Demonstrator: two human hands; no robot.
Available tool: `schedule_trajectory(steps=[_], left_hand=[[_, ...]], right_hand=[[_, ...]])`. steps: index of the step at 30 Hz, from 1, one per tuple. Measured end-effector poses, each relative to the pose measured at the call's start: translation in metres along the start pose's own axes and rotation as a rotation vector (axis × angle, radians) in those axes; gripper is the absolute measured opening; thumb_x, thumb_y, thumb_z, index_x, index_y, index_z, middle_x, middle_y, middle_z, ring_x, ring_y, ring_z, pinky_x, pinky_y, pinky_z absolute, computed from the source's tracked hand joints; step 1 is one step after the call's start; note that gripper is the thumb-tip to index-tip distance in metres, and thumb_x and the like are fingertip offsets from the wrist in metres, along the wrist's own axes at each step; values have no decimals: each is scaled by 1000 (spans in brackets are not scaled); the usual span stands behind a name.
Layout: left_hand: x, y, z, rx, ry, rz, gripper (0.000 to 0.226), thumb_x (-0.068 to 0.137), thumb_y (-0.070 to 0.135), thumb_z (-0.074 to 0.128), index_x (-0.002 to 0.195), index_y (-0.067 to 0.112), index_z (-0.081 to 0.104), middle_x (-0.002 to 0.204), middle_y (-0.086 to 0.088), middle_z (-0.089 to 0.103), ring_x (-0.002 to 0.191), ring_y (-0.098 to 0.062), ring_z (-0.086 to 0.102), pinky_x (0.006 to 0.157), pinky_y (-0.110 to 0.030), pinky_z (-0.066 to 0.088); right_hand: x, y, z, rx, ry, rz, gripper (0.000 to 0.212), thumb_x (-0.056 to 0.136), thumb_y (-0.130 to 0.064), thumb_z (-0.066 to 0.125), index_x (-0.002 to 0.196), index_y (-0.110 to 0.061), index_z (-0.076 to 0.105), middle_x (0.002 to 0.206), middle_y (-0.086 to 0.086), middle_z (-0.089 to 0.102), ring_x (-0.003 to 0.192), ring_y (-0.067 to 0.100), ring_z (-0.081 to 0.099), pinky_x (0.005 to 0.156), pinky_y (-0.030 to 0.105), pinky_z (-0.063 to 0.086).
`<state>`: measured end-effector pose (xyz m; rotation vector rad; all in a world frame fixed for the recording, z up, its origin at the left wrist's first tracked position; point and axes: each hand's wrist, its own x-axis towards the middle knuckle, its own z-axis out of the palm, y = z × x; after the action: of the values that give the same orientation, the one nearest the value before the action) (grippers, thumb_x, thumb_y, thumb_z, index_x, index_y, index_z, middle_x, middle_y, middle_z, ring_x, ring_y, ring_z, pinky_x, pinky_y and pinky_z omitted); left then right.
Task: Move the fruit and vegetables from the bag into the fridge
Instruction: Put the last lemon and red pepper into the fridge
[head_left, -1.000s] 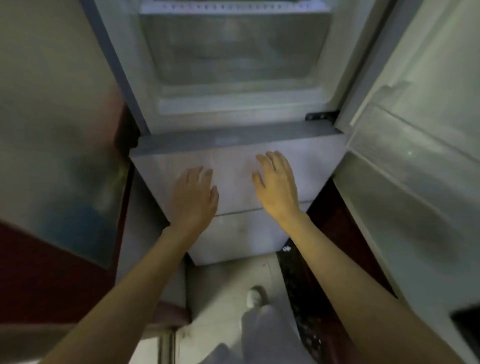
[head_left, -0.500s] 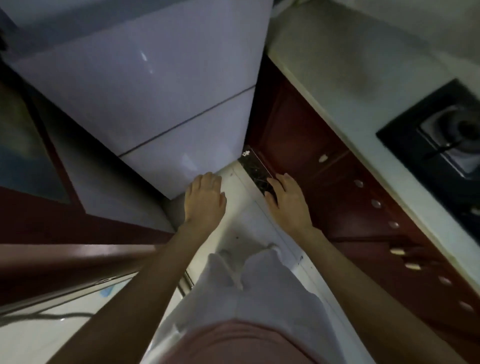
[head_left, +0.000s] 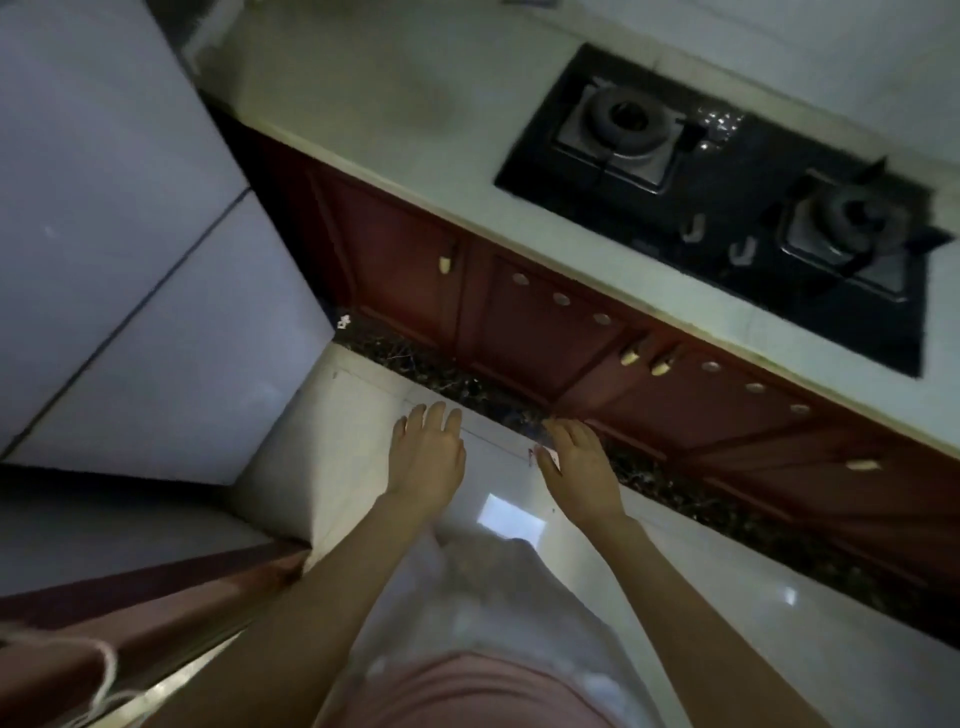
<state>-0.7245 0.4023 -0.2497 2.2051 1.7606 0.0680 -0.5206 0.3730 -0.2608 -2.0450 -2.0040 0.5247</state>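
The pale grey fridge (head_left: 130, 270) fills the left side, its lower drawer fronts closed. My left hand (head_left: 427, 457) hangs in front of me over the white floor, fingers loosely apart and holding nothing. My right hand (head_left: 576, 467) is beside it, a little to the right, also with nothing in it and fingers apart, near the dark plinth of the cabinets. No bag, fruit or vegetables are in view.
A pale worktop (head_left: 395, 98) runs along the right with a black two-burner gas hob (head_left: 727, 197) set into it. Dark red cabinets (head_left: 545, 332) stand below it. White floor tiles (head_left: 353, 415) lie between fridge and cabinets. A dark red ledge (head_left: 130, 597) is at lower left.
The view has swung right, away from the open fridge compartment toward the worktop and hob. Both hands came off the fridge drawer front and now hang over the floor.
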Motion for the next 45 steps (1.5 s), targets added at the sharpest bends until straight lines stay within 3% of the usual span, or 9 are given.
schedule_trajectory(steps=[4,10,16,22,24,28,36,40,45], left_hand=[[12,79,13,29,-44,157,40,87,16,56,126,7,54,126,-14,56,115,-33,50,94,-46,41],[8,214,48,112,-90,421,38,67,15,78,102,6,68,99,-14,67,87,-33,63,72,-42,52],[8,345,74,98,-128,713,34,81,20,64,113,6,64,112,-14,64,100,-33,58,83,-43,48],[14,461,90,101,-124,998,38,88,26,56,122,8,59,123,-12,59,114,-32,50,95,-45,41],[20,497,94,103,-130,1066,40,90,29,54,124,9,57,126,-11,58,117,-31,48,98,-46,39],[35,570,102,74,-115,1180,41,90,32,54,125,11,56,127,-10,57,120,-32,46,100,-47,38],[96,722,120,55,-92,1359,39,89,34,52,121,11,59,121,-9,60,115,-31,50,98,-45,40],[111,792,133,-11,-55,1390,28,88,26,54,110,10,63,113,-10,63,107,-32,54,91,-44,43],[115,874,158,-6,-47,1392,32,88,25,58,115,10,61,118,-11,62,112,-33,54,94,-46,43]], right_hand=[[-44,67,-28,43,107,154,30,86,-17,64,110,1,62,107,19,63,102,37,57,91,43,48],[-120,168,-76,25,206,349,28,81,-13,68,104,3,65,96,18,67,91,38,62,86,44,52],[-191,241,-124,-12,359,607,25,82,-16,65,101,0,66,94,17,67,92,37,61,88,42,49],[-243,294,-164,-17,462,858,36,94,-24,52,122,-2,58,116,15,62,113,32,52,103,35,34],[-252,315,-176,-22,493,914,37,94,-25,52,122,-2,58,118,15,62,114,32,52,103,37,36],[-259,362,-210,-48,550,1008,36,92,-23,56,120,-1,59,114,17,62,110,34,54,99,39,40],[-247,470,-278,-21,610,1193,42,97,-31,46,132,-9,50,131,11,52,124,28,45,104,36,34],[-252,527,-305,-30,655,1213,40,95,-28,50,129,-6,54,128,12,55,123,30,47,104,38,37],[-273,614,-335,-40,706,1188,39,95,-28,52,127,-7,56,127,11,57,123,29,48,105,40,39]])
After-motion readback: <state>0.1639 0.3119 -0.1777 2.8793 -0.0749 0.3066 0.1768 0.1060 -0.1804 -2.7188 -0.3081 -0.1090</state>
